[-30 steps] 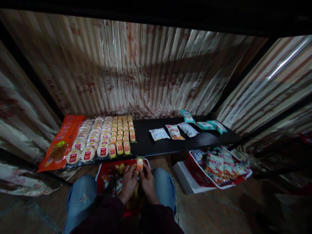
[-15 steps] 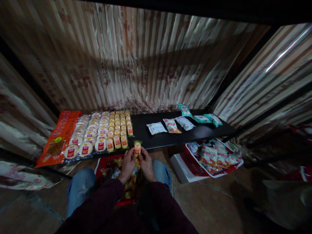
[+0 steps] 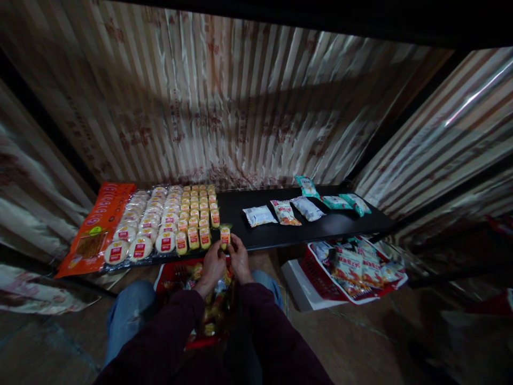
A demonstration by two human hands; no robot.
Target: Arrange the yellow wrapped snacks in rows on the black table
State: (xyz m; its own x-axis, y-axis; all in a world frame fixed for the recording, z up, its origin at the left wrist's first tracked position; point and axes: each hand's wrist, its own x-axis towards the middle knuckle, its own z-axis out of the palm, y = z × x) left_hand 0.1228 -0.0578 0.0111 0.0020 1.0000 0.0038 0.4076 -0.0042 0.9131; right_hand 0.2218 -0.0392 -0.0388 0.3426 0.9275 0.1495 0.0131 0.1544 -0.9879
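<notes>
A small yellow wrapped snack cake (image 3: 225, 235) with a red-and-orange label stands upright at the shelf's front edge. My left hand (image 3: 214, 266) pinches its lower left side, and my right hand (image 3: 239, 259) closes on its right side. Just left of it are rows of matching yellow snack cakes (image 3: 193, 238) on the black shelf (image 3: 234, 206). Further left lie rows of round white wrapped crackers (image 3: 141, 247) with red labels. Under my hands, between my knees, a red basket (image 3: 161, 278) holds more wrapped snacks, partly hidden by my arms.
An orange snack bag (image 3: 94, 230) lies at the shelf's left end. White packets (image 3: 259, 215) and green packets (image 3: 307, 186) lie on the right part. Below, a second red basket (image 3: 320, 274) of snack bags rests on a white box (image 3: 294, 286). Striped curtain (image 3: 240, 107) hangs behind.
Both hands have moved slightly up and forward, bringing the snack cake from in front of the shelf to its front edge beside the yellow rows. The view has shifted a little.
</notes>
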